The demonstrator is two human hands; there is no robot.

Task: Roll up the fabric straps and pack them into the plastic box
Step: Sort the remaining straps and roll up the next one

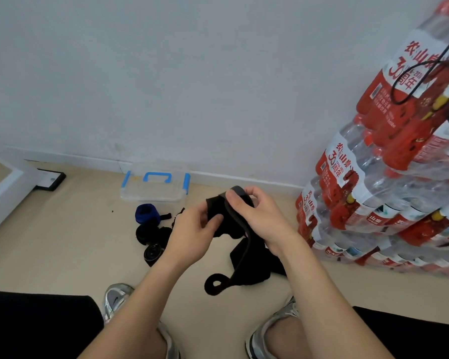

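**Black strap, one, held in two hands**

Black cloth runs between our hands: one strap (240,230), partly wound. Our left hand (192,229) grips the wound end, with the thumb pressed onto the cloth. Our right hand (257,216) pinches the band just beside it, fingers curled over the top. The loose tail hangs below the right wrist and ends in one small loop.

Beyond the left hand, one clear box (154,193) with a blue handle and two blue clips stands by the wall. Between the box and the left hand lie one blue roll (147,213) and, as far as we can count, three black rolls (147,233), packed close together.

Right of the right hand rise stacked packs (379,193) of water bottles. Under our forearms are two grey shoes (117,299).
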